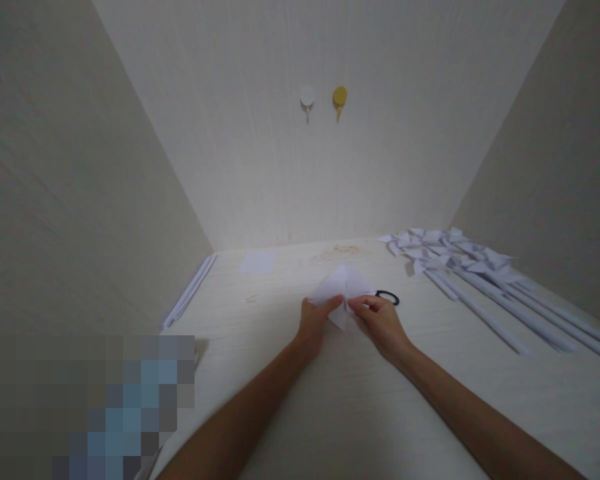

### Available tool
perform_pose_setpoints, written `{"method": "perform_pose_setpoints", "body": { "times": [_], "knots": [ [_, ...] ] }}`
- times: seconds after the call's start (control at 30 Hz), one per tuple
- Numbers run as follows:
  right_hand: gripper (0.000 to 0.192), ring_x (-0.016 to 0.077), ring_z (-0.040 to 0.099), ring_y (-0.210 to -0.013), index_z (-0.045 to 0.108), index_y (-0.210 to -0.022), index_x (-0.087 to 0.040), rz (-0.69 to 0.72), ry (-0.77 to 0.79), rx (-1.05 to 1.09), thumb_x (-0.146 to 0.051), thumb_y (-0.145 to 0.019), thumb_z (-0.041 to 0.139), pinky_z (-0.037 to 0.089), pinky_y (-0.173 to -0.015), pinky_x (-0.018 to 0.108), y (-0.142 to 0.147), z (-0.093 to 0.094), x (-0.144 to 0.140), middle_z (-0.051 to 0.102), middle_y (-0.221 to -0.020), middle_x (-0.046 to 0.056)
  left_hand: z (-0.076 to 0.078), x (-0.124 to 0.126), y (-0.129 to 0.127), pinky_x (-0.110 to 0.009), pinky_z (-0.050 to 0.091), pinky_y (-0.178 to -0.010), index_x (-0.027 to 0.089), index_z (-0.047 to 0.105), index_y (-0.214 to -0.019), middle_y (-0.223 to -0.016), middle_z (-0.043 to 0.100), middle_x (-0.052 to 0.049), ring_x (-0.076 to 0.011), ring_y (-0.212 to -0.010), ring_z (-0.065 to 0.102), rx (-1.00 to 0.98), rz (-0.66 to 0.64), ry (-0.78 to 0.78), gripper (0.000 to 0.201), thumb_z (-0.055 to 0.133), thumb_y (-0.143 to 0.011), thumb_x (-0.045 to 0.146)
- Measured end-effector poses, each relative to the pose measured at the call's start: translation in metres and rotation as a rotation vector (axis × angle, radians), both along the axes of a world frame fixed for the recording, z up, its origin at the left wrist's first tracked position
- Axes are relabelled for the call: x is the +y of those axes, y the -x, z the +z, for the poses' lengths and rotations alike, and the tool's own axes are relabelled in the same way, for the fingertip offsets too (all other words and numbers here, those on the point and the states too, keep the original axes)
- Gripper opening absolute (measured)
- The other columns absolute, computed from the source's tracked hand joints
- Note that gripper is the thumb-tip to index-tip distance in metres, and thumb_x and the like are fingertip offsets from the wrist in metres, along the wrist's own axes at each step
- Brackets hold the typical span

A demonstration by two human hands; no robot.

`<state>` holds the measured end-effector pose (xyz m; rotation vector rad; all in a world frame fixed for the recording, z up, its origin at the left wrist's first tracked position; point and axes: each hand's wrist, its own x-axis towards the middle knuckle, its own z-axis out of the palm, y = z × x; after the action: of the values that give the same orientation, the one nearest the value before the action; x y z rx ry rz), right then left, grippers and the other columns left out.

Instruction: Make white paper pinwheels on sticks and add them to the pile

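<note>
Grey walls (pixel 330 180) around a pale wood-grained tabletop (pixel 330 413). At far left, rolled paper tubes (pixel 190 292); then a flat paper square (pixel 257 262). At centre, left hand (pixel 314 325) with thumb pressed on folded white paper (pixel 341 283), remaining fingers hidden; right hand (pixel 384 325) with thumb and fingertips pinching near its middle. Just beyond, a black loop (pixel 389 293); farther right, paper pinwheels (pixel 437 257) on rolled sticks (pixel 480 313).

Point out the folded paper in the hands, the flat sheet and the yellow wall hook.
Folded paper (pixel 336 285): head view, upper face.
Flat sheet (pixel 257 262): head view, middle.
Yellow wall hook (pixel 340 95): head view, round backing.
</note>
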<state>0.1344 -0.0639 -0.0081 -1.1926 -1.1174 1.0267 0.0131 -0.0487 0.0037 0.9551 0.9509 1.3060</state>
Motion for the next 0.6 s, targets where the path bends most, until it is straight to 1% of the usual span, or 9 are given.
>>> {"method": "perform_pose_setpoints", "body": {
  "times": [0.13,0.3,0.47,0.6],
  "knots": [
    [0.02,0.0123,0.047,-0.052,0.065,-0.058,-0.015,-0.018,-0.02,-0.081,-0.035,-0.059,0.062,0.035,-0.051,0.025,-0.0009,0.0013,-0.0001,0.059,-0.056,0.002,-0.0013,-0.0001,-0.0003,-0.028,0.045,-0.061,0.011,0.063,-0.071,-0.068,0.065,-0.004,-0.0154,-0.061,0.057,-0.005,-0.028,-0.011,0.024,0.069,-0.052,0.024],
    [0.022,0.0123,0.047,-0.051,0.064,-0.057,-0.015,-0.014,-0.042,-0.134,-0.036,-0.06,0.061,0.034,-0.05,0.025,-0.0012,0.0013,0.0002,0.058,-0.054,0.001,0.0021,-0.0016,-0.0009,-0.028,0.045,-0.062,0.011,0.064,-0.071,-0.068,0.065,-0.003,-0.0155,-0.061,0.058,-0.008,-0.025,-0.004,0.024,0.069,-0.052,0.025],
    [0.023,0.0114,0.045,-0.049,0.064,-0.055,-0.015,-0.011,-0.068,-0.168,-0.037,-0.061,0.06,0.033,-0.048,0.024,-0.0006,0.0022,0.0001,0.058,-0.053,0.001,0.0061,-0.0043,-0.0002,-0.026,0.045,-0.058,0.011,0.065,-0.067,-0.066,0.065,-0.003,-0.0159,-0.06,0.057,0.096,-0.013,-0.021,0.022,0.068,-0.053,0.027],
    [0.023,0.0088,0.039,-0.042,0.064,-0.056,-0.016,-0.026,-0.05,-0.16,-0.039,-0.06,0.061,0.028,-0.042,0.023,0.0001,0.0017,-0.0001,0.055,-0.049,-0.001,0.0076,-0.0049,-0.0007,-0.025,0.044,-0.055,0.013,0.065,-0.064,-0.063,0.065,-0.002,-0.0157,-0.058,0.057,0.137,0.017,-0.018,0.017,0.068,-0.051,0.025]
  ]
}}
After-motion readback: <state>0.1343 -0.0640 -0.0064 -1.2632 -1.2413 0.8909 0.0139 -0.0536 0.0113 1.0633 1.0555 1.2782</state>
